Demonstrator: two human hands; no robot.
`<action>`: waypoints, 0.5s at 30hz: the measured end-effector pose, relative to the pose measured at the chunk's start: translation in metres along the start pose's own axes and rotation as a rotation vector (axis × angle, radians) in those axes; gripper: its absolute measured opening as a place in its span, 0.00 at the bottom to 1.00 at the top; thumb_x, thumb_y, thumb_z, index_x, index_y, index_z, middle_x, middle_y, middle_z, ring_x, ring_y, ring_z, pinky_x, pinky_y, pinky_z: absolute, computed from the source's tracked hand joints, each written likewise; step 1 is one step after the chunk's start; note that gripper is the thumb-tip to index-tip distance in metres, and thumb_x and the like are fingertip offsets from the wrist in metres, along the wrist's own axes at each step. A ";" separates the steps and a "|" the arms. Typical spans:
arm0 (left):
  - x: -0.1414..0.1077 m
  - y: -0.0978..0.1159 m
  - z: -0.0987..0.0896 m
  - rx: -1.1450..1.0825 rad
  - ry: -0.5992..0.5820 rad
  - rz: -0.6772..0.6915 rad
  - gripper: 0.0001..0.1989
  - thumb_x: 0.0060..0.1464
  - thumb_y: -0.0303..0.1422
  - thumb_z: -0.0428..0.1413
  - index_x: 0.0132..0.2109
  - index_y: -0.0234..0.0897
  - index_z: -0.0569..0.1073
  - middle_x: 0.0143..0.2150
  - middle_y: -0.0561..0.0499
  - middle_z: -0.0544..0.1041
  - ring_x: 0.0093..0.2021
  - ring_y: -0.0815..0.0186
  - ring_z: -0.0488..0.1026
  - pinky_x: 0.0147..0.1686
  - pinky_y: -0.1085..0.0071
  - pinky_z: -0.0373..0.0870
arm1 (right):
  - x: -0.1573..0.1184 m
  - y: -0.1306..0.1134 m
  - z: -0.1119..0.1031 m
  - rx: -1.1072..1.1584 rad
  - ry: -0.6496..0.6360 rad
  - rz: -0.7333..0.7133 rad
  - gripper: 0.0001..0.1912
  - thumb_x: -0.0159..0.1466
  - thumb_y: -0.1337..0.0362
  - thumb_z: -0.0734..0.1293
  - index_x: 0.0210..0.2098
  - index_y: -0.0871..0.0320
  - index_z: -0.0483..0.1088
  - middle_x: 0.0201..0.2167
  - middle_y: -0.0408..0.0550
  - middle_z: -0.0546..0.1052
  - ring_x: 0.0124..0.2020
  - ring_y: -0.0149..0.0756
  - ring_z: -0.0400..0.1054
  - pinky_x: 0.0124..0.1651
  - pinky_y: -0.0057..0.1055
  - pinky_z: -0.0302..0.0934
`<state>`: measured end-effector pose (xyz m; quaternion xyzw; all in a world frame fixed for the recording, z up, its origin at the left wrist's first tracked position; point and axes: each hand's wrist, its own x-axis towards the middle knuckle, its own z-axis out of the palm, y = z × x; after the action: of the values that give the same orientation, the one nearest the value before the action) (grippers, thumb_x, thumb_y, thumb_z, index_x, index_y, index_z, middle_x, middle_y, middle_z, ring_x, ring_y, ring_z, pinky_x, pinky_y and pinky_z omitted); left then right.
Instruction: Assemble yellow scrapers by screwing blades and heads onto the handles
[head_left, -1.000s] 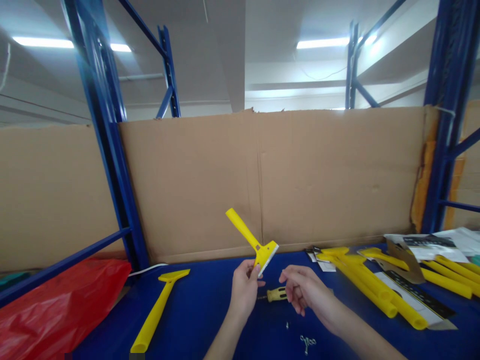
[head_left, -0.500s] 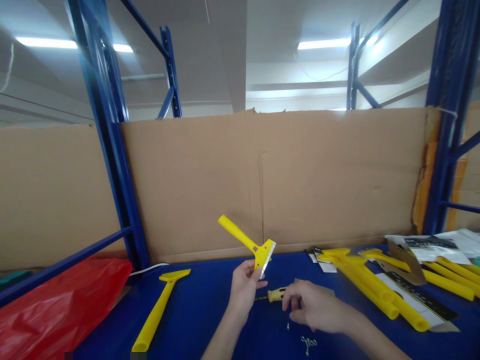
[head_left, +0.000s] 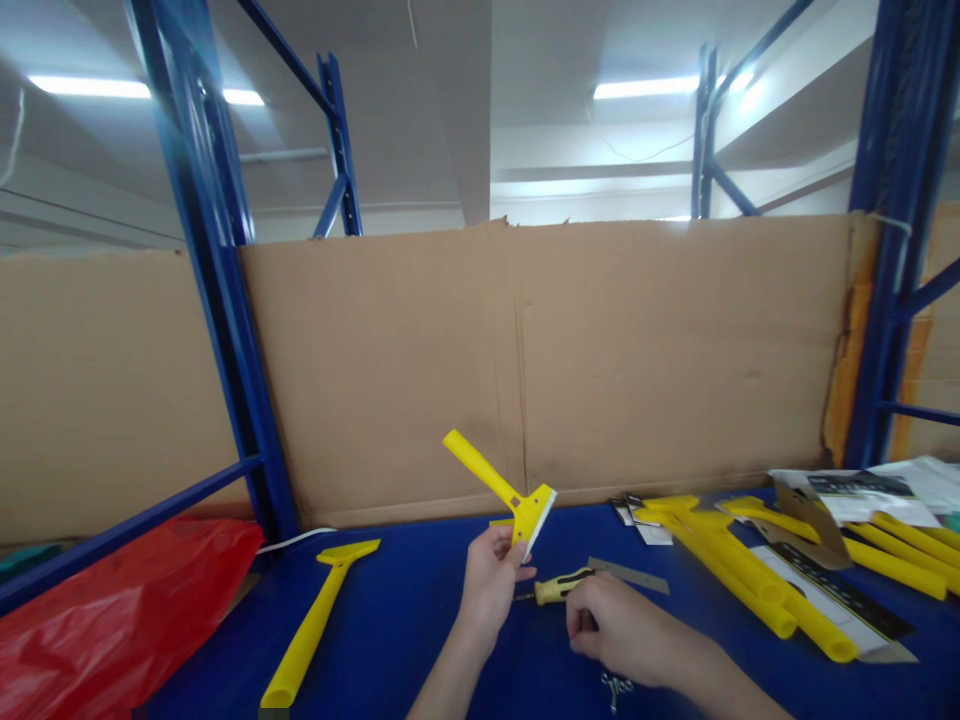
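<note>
A yellow scraper (head_left: 491,478) with a pale metal edge is held by its head in my left hand (head_left: 489,585), its handle pointing up and left. Low over the blue surface, my right hand (head_left: 615,625) has its fingers curled together; what they pinch, if anything, is hidden. Just left of the right hand lies a screwdriver (head_left: 555,588) with a cream and black handle. Behind that hand rests a flat metal strip (head_left: 634,576). Small metal screws (head_left: 615,688) lie in front of it, partly covered by the hand.
Another yellow scraper (head_left: 319,620) lies at the left, beside a red plastic bag (head_left: 127,620). Several yellow scrapers (head_left: 720,560) and packages (head_left: 840,595) are piled at the right. A cardboard wall (head_left: 525,360) stands behind the blue table (head_left: 397,640), between blue posts.
My right hand has moved slightly down over the small screws, and its fingers have closed. The scraper in my left hand has shifted slightly right.
</note>
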<state>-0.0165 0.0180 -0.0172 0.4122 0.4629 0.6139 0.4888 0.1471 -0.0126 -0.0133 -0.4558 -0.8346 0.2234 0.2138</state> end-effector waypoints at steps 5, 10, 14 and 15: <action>-0.002 0.002 0.001 0.015 -0.005 -0.014 0.12 0.36 0.28 0.68 0.30 0.29 0.74 0.25 0.50 0.75 0.24 0.69 0.73 0.24 0.73 0.75 | 0.004 -0.005 -0.005 -0.008 0.094 -0.008 0.09 0.53 0.72 0.63 0.20 0.56 0.73 0.22 0.45 0.76 0.27 0.36 0.67 0.32 0.28 0.55; -0.006 0.003 0.005 0.025 -0.051 -0.023 0.12 0.35 0.28 0.67 0.29 0.29 0.74 0.25 0.50 0.76 0.24 0.69 0.72 0.24 0.73 0.73 | 0.010 -0.007 -0.004 0.154 0.264 -0.007 0.08 0.58 0.67 0.64 0.24 0.55 0.73 0.24 0.44 0.71 0.24 0.33 0.64 0.30 0.28 0.56; -0.012 0.004 0.010 0.010 -0.133 -0.028 0.16 0.32 0.32 0.68 0.30 0.29 0.74 0.27 0.49 0.77 0.26 0.68 0.73 0.25 0.72 0.73 | 0.013 -0.001 0.000 0.250 0.400 -0.062 0.10 0.59 0.62 0.64 0.24 0.55 0.74 0.25 0.45 0.70 0.26 0.34 0.65 0.30 0.29 0.58; -0.014 0.004 0.012 0.012 -0.152 -0.035 0.17 0.31 0.34 0.69 0.30 0.29 0.74 0.27 0.48 0.77 0.26 0.67 0.73 0.26 0.72 0.73 | 0.014 0.000 0.001 0.267 0.429 -0.075 0.10 0.60 0.61 0.65 0.25 0.55 0.74 0.25 0.45 0.71 0.27 0.35 0.65 0.31 0.30 0.58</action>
<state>-0.0035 0.0063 -0.0111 0.4524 0.4351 0.5694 0.5309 0.1398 -0.0006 -0.0121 -0.4291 -0.7496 0.2217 0.4525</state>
